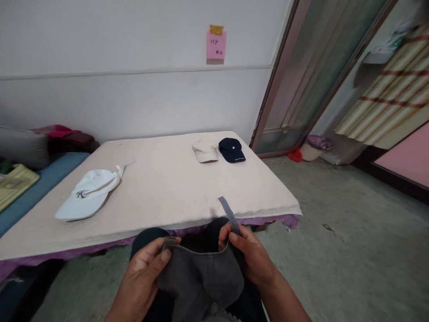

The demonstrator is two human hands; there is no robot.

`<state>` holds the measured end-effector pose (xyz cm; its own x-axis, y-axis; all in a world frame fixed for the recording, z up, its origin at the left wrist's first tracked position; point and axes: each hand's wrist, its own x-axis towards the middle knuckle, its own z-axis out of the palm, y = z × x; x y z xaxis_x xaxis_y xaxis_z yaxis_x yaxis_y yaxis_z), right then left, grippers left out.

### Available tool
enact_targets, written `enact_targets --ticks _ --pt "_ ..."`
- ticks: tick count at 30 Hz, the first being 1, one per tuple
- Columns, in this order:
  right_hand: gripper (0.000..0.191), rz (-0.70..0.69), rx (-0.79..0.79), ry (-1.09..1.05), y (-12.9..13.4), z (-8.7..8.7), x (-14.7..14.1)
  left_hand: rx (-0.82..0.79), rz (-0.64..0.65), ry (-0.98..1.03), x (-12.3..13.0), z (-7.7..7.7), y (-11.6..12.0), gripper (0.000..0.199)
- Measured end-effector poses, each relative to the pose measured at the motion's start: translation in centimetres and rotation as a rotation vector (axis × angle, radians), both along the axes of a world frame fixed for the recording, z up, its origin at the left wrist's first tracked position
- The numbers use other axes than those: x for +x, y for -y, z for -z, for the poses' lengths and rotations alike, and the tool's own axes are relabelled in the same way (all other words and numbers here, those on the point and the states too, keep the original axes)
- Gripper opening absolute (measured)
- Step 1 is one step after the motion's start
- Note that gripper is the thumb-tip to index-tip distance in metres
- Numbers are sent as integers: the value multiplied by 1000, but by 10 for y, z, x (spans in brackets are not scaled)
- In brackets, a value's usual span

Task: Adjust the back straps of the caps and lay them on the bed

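Observation:
A dark grey cap (204, 273) is held low over the lap, its back opening toward the bed. My left hand (147, 268) pinches the left edge of that opening, by a short strap end. On the other side my right hand (250, 250) grips the right edge, with a longer grey strap (228, 210) sticking up past the fingers. A white cap (90, 194) with a dark logo lies on the bed at the left, its strap end loose. Farther back are a beige cap (205, 151) and a navy cap (232, 150), side by side.
The caps lie on a pale bed cover (161, 179). A grey pillow (23, 145) and folded cloths are at the far left. A waste bin (313, 147) stands on the floor behind the right end, near a sliding door (288, 89). A pink note (216, 46) hangs on the wall.

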<state>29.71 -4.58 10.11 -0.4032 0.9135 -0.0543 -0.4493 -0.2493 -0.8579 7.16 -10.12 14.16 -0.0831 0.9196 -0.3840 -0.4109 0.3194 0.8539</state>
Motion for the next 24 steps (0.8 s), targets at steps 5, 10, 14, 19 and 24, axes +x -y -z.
enact_targets --ticks 5,10,14,19,24 --pt "26 -4 6 37 1 2 3 -42 -20 -20 1 1 -2 24" --pt "27 9 88 191 0 2 10 -2 -35 -67 -3 0 -4 23" --pt "27 -36 84 127 0 3 9 16 -40 -15 -1 -8 -5 20" --pt "19 -75 131 78 -1 1 5 13 -97 -8 4 -13 -5 17" --pt "13 -144 169 109 0 -2 -3 -23 -30 7 6 -12 -5 16"
